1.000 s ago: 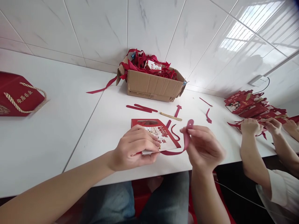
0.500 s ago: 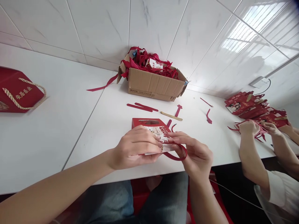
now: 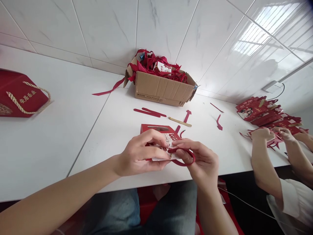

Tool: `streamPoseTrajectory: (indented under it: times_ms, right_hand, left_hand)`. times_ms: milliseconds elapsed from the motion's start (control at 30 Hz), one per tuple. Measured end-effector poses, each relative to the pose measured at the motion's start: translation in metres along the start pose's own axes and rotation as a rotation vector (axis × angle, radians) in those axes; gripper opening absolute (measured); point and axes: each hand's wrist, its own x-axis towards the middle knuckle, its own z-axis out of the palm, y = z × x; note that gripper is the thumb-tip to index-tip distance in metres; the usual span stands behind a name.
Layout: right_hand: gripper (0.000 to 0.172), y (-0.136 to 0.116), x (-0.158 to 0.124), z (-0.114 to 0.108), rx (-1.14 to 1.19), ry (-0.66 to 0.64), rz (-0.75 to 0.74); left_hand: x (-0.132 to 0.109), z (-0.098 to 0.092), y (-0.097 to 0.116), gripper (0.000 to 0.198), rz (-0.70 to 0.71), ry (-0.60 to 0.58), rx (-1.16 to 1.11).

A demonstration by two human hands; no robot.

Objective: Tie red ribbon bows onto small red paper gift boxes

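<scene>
A small red gift box with a white printed front (image 3: 174, 137) and a slot in its top lies tilted between my hands at the table's near edge. My left hand (image 3: 140, 151) is closed around its left side, fingers bent over the printed face. My right hand (image 3: 202, 158) pinches a narrow dark red strap (image 3: 181, 163), which curves in a loop off the box's front. The strap's tip lies by my left fingertips, next to a small gold-coloured bit on the box. Fingers partly cover the print and the spot where the strap meets the box.
Behind stands a cardboard carton (image 3: 161, 86) full of red ribbons. Red strips (image 3: 149, 112), a gold strip (image 3: 180, 122) and a flower-ended strip (image 3: 187, 116) lie before it. A red rope-handled box (image 3: 17, 93) is at left. A co-worker's hands (image 3: 262, 133) work near stacked red boxes (image 3: 256, 112) at right.
The strap's tip has come up over the box front, between my fingertips. My left fingers have lifted and bent more, and my right hand has shifted slightly left.
</scene>
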Motion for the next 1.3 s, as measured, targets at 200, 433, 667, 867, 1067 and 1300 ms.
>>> streamPoseTrajectory:
  times_ms: [200,433,667,867,1067,1300]
  right_hand:
    - [0.021,-0.001,0.0,-0.002,0.043,-0.046,0.066]
    - [0.017,-0.001,0.003,-0.002,0.088,-0.107,0.047]
    - [0.015,-0.003,0.007,-0.005,0.159,-0.185,0.025]
    - [0.015,-0.002,0.008,-0.008,0.234,-0.236,0.038]
    - [0.015,-0.005,0.011,-0.013,0.201,-0.301,0.007]
    - [0.024,-0.008,0.015,-0.017,0.101,-0.389,-0.107]
  left_hand:
    - [0.001,0.0,0.0,0.01,0.015,0.002,0.004]
    - [0.001,-0.001,0.0,0.01,0.011,0.003,-0.012]
    - [0.002,-0.002,0.001,0.011,0.016,0.003,-0.026]
    - [0.005,-0.001,0.0,0.011,0.058,-0.005,-0.055]
    - [0.007,-0.001,0.001,0.012,0.039,0.046,-0.066]
    - [0.006,0.0,0.002,0.019,-0.001,0.072,-0.084]
